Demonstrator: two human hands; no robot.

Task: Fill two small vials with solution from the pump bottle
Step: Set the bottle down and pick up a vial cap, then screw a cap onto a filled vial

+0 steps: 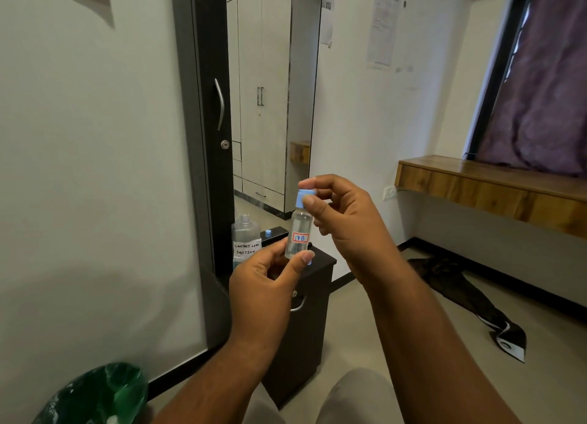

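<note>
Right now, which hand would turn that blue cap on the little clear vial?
The right hand, probably. Its fingertips already pinch the blue plastic cap from above, while the left hand grips the base of the small clear vial labelled 17B, holding it upright and steady.

A small clear vial [299, 233] stands upright in the air, nearly full of clear liquid, with a red-boxed label reading "7B" and a light blue cap [304, 197] on its neck. Behind and lower left, the larger clear bottle [245, 239] stands upright on the dark cabinet [309, 312], its top open, with a handwritten label "CONTACT LENS SOLUTION". Just right of it a second blue cap [268, 232] shows.
</note>
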